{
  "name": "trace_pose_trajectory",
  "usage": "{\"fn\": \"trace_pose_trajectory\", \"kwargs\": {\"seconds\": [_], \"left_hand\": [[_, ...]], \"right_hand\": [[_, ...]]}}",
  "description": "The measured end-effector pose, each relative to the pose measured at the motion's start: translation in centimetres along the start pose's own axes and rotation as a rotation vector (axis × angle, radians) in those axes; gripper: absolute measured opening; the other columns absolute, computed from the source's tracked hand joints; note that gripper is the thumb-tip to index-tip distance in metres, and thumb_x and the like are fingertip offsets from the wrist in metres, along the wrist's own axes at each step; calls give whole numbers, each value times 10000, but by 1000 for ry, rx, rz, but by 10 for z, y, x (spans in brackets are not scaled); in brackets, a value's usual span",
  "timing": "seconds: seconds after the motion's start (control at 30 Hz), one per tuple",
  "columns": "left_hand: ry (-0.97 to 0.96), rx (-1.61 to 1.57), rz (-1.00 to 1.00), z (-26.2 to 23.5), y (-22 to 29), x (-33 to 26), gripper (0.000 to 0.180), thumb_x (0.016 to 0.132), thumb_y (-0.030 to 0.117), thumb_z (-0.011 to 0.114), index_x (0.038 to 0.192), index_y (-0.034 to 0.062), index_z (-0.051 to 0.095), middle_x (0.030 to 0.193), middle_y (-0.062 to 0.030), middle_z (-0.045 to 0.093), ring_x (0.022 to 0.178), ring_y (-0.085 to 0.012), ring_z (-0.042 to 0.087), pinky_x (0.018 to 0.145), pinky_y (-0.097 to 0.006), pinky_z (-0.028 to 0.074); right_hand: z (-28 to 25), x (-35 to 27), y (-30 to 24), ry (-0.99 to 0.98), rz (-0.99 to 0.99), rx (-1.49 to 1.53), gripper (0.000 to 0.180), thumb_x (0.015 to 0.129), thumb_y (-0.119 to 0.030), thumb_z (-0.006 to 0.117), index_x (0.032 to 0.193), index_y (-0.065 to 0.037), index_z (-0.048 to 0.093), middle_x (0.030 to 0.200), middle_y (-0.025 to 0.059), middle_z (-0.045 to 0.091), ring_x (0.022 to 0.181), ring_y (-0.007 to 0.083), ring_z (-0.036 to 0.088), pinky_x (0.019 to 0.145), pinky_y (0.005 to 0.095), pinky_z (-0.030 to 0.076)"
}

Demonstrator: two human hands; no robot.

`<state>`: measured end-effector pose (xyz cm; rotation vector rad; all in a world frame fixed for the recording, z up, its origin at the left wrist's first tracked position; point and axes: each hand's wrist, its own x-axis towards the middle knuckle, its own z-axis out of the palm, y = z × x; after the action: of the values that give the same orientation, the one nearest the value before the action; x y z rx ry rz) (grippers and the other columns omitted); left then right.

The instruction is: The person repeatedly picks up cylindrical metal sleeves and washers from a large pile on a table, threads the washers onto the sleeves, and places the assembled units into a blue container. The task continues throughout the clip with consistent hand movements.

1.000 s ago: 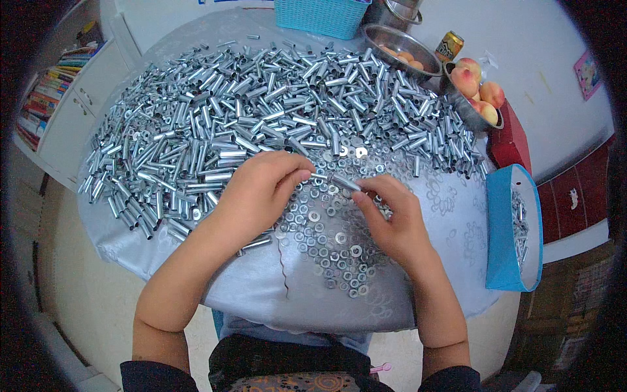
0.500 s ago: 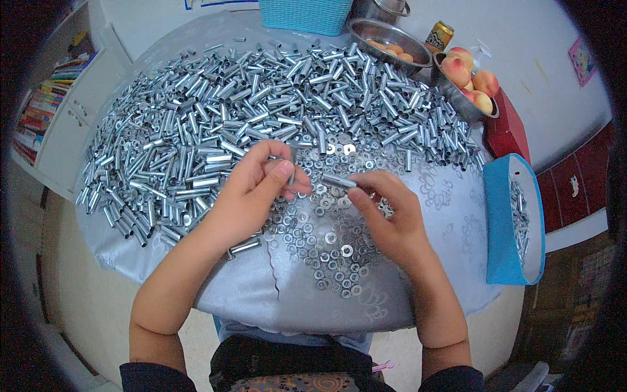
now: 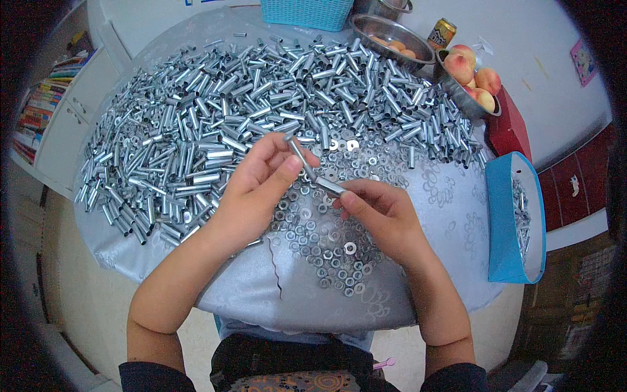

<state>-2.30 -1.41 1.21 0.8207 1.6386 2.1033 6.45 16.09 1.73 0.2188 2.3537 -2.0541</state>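
My left hand (image 3: 264, 173) is closed in a pinch on a slim metal bolt (image 3: 299, 155), its wider end pointing up and away from me. Between the thumb and fingers of my right hand (image 3: 375, 212) is a short shiny metal tube (image 3: 331, 187), tilted down to the right. The bolt's lower end meets the tube's left end; whether it has entered the tube I cannot tell. Beneath both hands lie loose washers and nuts (image 3: 324, 261), spread over the silvery tablecloth (image 3: 437, 261). Beyond them a broad heap of metal tubes (image 3: 215, 117) covers the far and left table.
A blue fabric bin (image 3: 503, 222) with metal parts stands at the right edge. Along the back are a light blue basket (image 3: 307, 13), a steel bowl of eggs (image 3: 366, 29), a can (image 3: 441, 32), and a bowl of peaches (image 3: 467, 98) beside a red box (image 3: 509, 130).
The bolt in my left hand has swung into view, slanting toward the right. My right hand has tilted the tube and brought its end against the bolt.
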Motion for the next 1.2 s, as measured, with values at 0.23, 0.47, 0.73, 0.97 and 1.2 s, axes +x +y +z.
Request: {"fn": "trace_pose_trajectory", "kwargs": {"seconds": [0.23,0.47,0.73,0.97,1.2], "left_hand": [[-93,-23,-50,7,3,-1,180,891,102,448,1054,28,434,959,-44,536,942,-100,485,856,-255,370],[-34,79,-57,5,15,-5,193,818,67,570,995,17,513,856,0,548,791,-53,501,718,-202,403],[-11,636,138,10,-2,-9,176,789,40,548,958,-6,569,735,-99,592,651,-172,575,609,-263,450],[-104,632,-8,10,11,-8,222,865,129,477,1027,14,576,782,-80,616,685,-125,567,647,-245,444],[-83,376,-160,8,5,-7,226,886,144,465,995,-18,579,727,-54,604,633,-91,539,600,-222,443]], "right_hand": [[-1,0,-4,-105,69,106,269,866,-196,513,992,32,580,834,58,607,745,114,536,686,237,435],[2,-4,-8,-123,196,429,285,866,-207,510,989,44,566,799,75,593,689,142,543,644,250,443],[-1,-2,-3,-46,85,158,236,868,-201,512,914,18,587,786,51,594,655,113,544,628,232,448],[9,-8,2,-26,-57,-11,195,835,-188,574,875,1,599,728,44,586,635,92,542,573,227,432],[11,-9,4,100,-290,-221,167,812,-160,593,864,-2,601,734,86,584,619,128,552,564,249,439]]}}
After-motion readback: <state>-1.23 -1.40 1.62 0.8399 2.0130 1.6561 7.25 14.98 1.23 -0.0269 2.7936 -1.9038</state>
